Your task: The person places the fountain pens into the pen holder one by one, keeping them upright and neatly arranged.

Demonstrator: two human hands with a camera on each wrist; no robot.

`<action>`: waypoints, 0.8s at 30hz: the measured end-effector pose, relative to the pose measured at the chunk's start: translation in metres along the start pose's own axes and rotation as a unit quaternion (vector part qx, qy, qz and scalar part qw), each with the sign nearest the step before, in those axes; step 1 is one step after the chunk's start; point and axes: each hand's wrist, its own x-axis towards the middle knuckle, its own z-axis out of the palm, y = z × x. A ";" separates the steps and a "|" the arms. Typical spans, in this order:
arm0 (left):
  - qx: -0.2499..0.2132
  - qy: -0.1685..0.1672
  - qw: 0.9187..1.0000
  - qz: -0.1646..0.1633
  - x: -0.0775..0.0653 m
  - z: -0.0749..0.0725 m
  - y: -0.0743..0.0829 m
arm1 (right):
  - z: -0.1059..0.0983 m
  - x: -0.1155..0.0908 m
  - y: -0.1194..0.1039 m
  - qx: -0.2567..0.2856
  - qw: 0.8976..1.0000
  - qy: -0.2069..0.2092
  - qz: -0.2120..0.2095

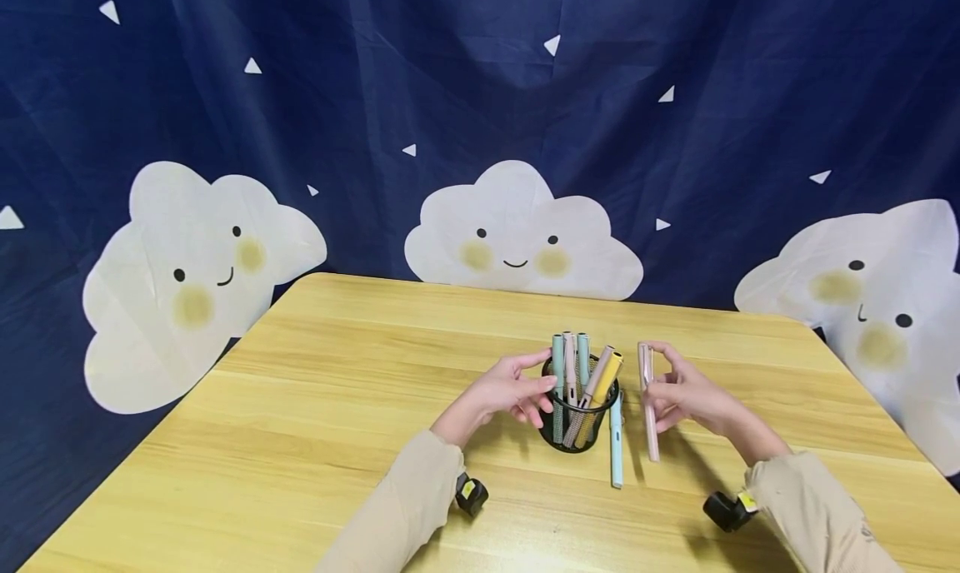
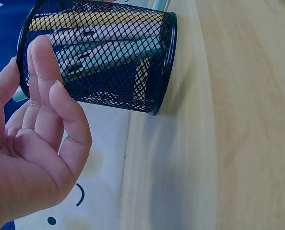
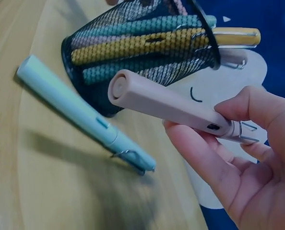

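Note:
A black mesh pen holder (image 1: 568, 440) stands upright on the table with several pens in it: teal, pinkish and a yellow pen (image 1: 607, 377). My left hand (image 1: 512, 390) holds the holder at its left side near the rim; in the left wrist view its fingers (image 2: 44, 60) lie against the mesh. To the right of the holder, my right hand (image 1: 686, 396) pinches a pale pink pen (image 1: 648, 406) near its capped upper end, clip up. That pen hangs tilted above the table, apart from the holder. Beneath it lies a light blue pen (image 3: 77, 108), close beside the holder.
The wooden table (image 1: 300, 406) reaches back to a dark blue curtain (image 1: 480, 73) printed with smiling clouds. Small black cameras, such as the right one (image 1: 727, 510), sit at both wrists.

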 end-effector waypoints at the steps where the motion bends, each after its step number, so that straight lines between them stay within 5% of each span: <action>1: 0.000 0.000 1.000 0.000 0.000 0.000 0.000 | 0.000 0.000 -0.001 0.003 1.000 0.004 -0.005; 14: -0.003 -0.003 1.000 0.000 0.000 0.000 0.001 | 0.003 -0.002 -0.016 0.049 0.995 0.042 -0.079; 24: -0.004 -0.003 1.000 0.003 0.001 0.000 -0.001 | 0.006 -0.002 -0.027 0.111 0.981 0.037 -0.156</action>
